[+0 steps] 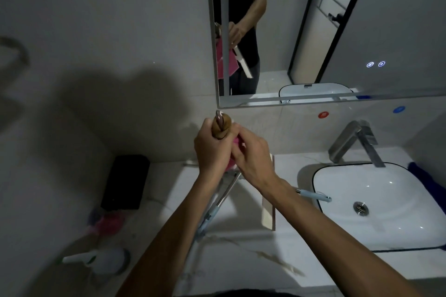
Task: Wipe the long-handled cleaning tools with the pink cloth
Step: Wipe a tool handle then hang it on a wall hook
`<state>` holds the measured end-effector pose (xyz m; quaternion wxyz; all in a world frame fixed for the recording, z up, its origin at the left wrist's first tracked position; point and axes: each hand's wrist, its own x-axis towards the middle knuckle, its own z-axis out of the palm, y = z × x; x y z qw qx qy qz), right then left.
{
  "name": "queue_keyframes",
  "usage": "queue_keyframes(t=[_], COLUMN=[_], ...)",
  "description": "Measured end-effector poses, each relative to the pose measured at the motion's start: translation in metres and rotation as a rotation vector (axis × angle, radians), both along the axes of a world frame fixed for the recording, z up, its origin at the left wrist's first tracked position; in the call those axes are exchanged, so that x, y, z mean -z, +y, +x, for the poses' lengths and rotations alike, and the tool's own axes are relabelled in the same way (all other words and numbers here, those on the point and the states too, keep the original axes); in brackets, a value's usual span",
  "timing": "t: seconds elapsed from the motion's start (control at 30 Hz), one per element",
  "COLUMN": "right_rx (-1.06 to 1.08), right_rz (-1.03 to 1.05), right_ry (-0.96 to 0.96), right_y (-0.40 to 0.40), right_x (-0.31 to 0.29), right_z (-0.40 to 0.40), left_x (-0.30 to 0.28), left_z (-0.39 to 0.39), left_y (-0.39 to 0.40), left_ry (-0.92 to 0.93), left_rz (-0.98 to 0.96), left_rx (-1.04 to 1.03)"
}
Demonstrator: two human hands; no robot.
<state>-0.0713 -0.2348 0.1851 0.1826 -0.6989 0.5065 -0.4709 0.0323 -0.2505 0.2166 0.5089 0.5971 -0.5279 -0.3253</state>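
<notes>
Gripping brown tool handle (220,128), left hand (212,149); pink cloth (235,149) under right hand (253,159).

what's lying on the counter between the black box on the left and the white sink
In the head view, between the black box and the sink the metal tool handles slant down, with a pale flat bar beside them.

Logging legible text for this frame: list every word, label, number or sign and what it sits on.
No text can be read.
Red round sticker on the wall: white mark, too blurred.
Blue round sticker on the wall: unreadable.
Two lit icons on the mirror: symbols, too small to read.
</notes>
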Motion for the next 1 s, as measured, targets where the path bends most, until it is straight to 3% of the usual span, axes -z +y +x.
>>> queue_keyframes(t=[0.2, 0.43, 0.53, 0.77, 1.0], right_rx=[0.086, 0.071, 0.024, 0.003, 0.0], right_rz=[0.038, -0.085, -0.102, 0.049, 0.205], right_ry=[-0.071, -0.03, 0.05, 0.461, 0.529], right_y=[-0.009, -0.017, -0.019, -0.03, -0.045], right_x=[0.005, 0.002, 0.004, 0.019, 0.019], right_z=[0.002, 0.007, 0.004, -0.004, -0.02], left_x=[-0.004, 0.005, 0.003, 0.012, 0.007], left_z=[0.007, 0.013, 0.013, 0.028, 0.036], left_y=[-0.01, -0.023, -0.027, -0.053, -0.064], left_ry=[0.047, 0.051, 0.122, 0.312, 0.338], left_rz=[0.006, 0.049, 0.046, 0.037, -0.032], left_rx=[0.221, 0.222, 0.153, -0.053, -0.07])
